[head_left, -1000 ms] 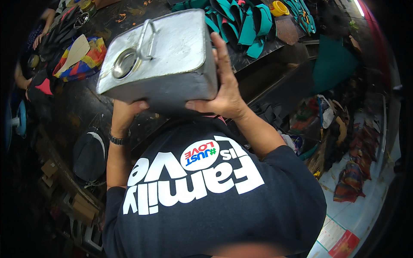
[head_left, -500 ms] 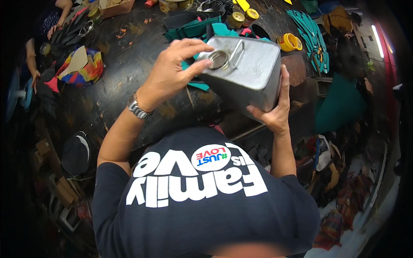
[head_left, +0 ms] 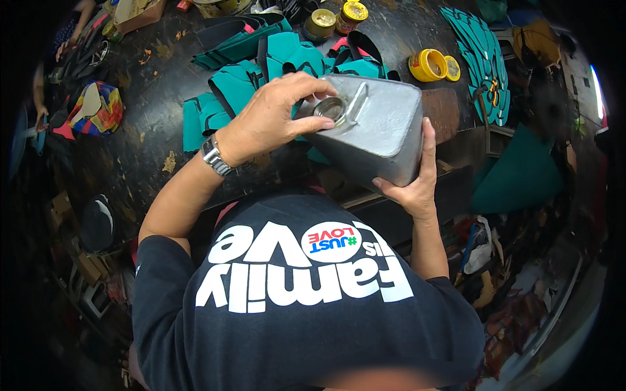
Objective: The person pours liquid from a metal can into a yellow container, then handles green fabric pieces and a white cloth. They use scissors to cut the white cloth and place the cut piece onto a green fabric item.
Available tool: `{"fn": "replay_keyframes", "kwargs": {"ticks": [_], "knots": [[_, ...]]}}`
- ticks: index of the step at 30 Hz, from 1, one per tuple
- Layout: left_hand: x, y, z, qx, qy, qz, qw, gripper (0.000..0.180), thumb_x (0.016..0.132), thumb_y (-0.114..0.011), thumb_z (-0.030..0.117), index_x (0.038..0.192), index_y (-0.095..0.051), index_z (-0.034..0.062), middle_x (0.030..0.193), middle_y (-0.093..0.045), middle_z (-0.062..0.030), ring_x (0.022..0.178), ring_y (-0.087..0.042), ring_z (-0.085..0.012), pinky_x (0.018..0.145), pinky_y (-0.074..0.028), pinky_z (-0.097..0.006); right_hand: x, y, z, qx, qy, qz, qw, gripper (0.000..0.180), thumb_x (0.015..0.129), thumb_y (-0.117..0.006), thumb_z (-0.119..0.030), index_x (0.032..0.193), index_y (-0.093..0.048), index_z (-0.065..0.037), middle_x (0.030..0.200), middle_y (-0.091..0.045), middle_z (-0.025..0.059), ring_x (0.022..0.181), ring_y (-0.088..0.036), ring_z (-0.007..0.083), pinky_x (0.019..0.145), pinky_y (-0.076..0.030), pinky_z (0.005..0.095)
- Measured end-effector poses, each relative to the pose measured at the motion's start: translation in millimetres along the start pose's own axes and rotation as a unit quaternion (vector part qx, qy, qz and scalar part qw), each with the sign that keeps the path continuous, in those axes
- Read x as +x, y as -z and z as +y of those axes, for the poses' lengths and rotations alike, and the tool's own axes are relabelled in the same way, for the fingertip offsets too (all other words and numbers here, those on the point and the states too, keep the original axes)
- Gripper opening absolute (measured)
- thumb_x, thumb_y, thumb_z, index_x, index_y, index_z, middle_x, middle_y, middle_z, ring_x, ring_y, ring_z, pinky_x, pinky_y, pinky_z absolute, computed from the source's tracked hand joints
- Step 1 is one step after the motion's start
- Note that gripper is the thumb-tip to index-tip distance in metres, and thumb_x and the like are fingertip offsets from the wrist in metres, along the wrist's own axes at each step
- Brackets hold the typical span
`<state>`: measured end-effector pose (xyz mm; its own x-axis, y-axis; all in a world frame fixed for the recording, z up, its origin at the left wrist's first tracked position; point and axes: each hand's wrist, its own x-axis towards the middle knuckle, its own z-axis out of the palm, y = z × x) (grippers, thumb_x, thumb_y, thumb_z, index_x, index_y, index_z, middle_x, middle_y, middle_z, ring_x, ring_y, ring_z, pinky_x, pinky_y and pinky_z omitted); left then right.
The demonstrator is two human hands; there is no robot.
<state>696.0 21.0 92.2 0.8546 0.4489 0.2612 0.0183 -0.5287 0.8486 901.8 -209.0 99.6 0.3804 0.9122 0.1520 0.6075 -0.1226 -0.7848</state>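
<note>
- Dark, stained surface (head_left: 153,85), strewn with teal fabric pieces (head_left: 238,85).
- Above its near edge, a silver metal can (head_left: 388,124) is held tilted.
- Its near right corner is clasped by the right grip (head_left: 417,186), thumb and fingers spread, forearm raised upright.
- Its round neck is pinched by the left grip (head_left: 277,107), knuckles arched, forearm slanting inward.

Metal can (head_left: 386,118) shows dull sheen; tub (head_left: 425,67), glossy plastic; tee (head_left: 306,342), matt cloth; tbl (head_left: 163,98), scuffed w/ semi-gloss finish.
</note>
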Motion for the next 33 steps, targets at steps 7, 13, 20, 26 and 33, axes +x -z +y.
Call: {"fn": "replay_keyframes", "kwargs": {"ticks": [7, 13, 20, 26, 33], "knots": [[19.1, 6.2, -17.0, 0.093, -0.140, -0.058, 0.984, 0.014, 0.087, -0.074, 0.022, 0.091, -0.071, 0.0089, 0.084, -0.067, -0.0040, 0.083, -0.062, -0.0225, 0.085, -0.042, -0.035, 3.8, 1.3, -9.0, -0.035, -0.019, 0.015, 0.999, 0.124, 0.047, -0.088, -0.013, 0.155, -0.027, -0.007, 0.143, -0.044, 0.0186, 0.127, -0.048, 0.0345, 0.109, -0.039, 0.0440], [24.7, 4.1, -25.2, -0.050, -0.130, -0.097, 0.985, 0.008, 0.087, -0.073, 0.011, 0.088, -0.068, 0.0054, 0.081, -0.066, -0.0054, 0.077, -0.059, -0.0222, 0.081, -0.043, -0.035, -0.6, 12.7, -19.8, -0.049, -0.059, -0.016, 0.997, 0.128, 0.050, -0.084, -0.012, 0.158, -0.016, -0.003, 0.150, -0.040, 0.0173, 0.135, -0.045, 0.0278, 0.114, -0.035, 0.0400], [35.3, 12.2, -28.9, -0.145, 0.002, -0.084, 0.986, 0.015, 0.092, -0.071, 0.018, 0.097, -0.070, 0.0040, 0.087, -0.071, -0.0029, 0.083, -0.065, -0.0152, 0.077, -0.049, -0.031, -6.0, 29.5, -10.0, -0.003, -0.094, -0.008, 0.996, 0.127, 0.051, -0.085, -0.013, 0.159, -0.017, -0.005, 0.146, -0.044, 0.0167, 0.130, -0.048, 0.0284, 0.112, -0.037, 0.0404], [58.9, 89.2, -46.0, -0.359, 0.042, 0.152, 0.920, 0.023, 0.099, -0.063, 0.016, 0.114, -0.065, -0.0008, 0.107, -0.068, -0.0026, 0.096, -0.062, -0.0090, 0.090, -0.048, -0.026, -2.9, 70.0, 9.0, 0.055, -0.184, 0.042, 0.981, 0.124, 0.050, -0.085, -0.014, 0.158, -0.023, -0.005, 0.146, -0.044, 0.0159, 0.132, -0.045, 0.0284, 0.113, -0.035, 0.0411], [71.0, -50.1, -26.1, -0.244, 0.082, 0.081, 0.963, 0.011, 0.091, -0.071, 0.008, 0.098, -0.072, -0.0007, 0.094, -0.069, -0.0030, 0.089, -0.062, -0.0098, 0.080, -0.048, -0.024, 59.2, 165.6, 45.1, -0.263, -0.061, -0.029, 0.963, 0.117, 0.048, -0.084, -0.013, 0.155, -0.036, -0.013, 0.139, -0.049, 0.0191, 0.124, -0.051, 0.0358, 0.106, -0.042, 0.0453]]}}
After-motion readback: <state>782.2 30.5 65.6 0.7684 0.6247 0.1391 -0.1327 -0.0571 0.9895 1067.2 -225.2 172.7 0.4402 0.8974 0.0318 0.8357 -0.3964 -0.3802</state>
